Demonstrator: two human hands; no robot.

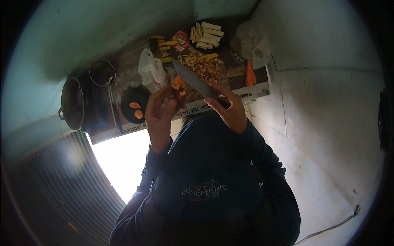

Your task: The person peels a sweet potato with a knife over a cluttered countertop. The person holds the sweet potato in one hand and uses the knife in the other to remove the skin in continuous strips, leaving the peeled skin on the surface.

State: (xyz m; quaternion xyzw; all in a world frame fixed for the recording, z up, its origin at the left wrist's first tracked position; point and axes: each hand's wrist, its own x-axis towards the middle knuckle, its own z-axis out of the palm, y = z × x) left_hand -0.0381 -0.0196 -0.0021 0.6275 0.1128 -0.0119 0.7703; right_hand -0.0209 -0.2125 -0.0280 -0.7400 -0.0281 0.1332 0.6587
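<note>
Hands both full, raised over the near edge of the tabletop (pixel 237 82). In the left hand (pixel 161 111), pinched among bent fingers, an orange vegetable piece (pixel 179 85), at 1 o'clock from that palm and at 10 o'clock from the right hand (pixel 230 107). In the right hand, gripped at the handle end, a big knife (pixel 192 78), broad blade aimed at 11 o'clock and passing close by the orange piece (touching or slightly apart, impossible to tell from this angle).

At 9 o'clock from the left hand, on a black plate (pixel 131 94), two more orange pieces (pixel 134 105). Farther out the same way, a deep dark pot (pixel 73 102). At 10 o'clock, a round utensil (pixel 101 74). Near 12 o'clock, a crumpled white bag (pixel 150 67).

At 11 o'clock from the right hand, spread over the tabletop, a scatter of peelings (pixel 202 63). Past those, closer to 12 o'clock, pale cut sticks (pixel 211 32) on a dark plate (pixel 220 44). At 1 o'clock, carrots (pixel 249 75), with a cloudy plastic bag (pixel 255 43) just behind.
</note>
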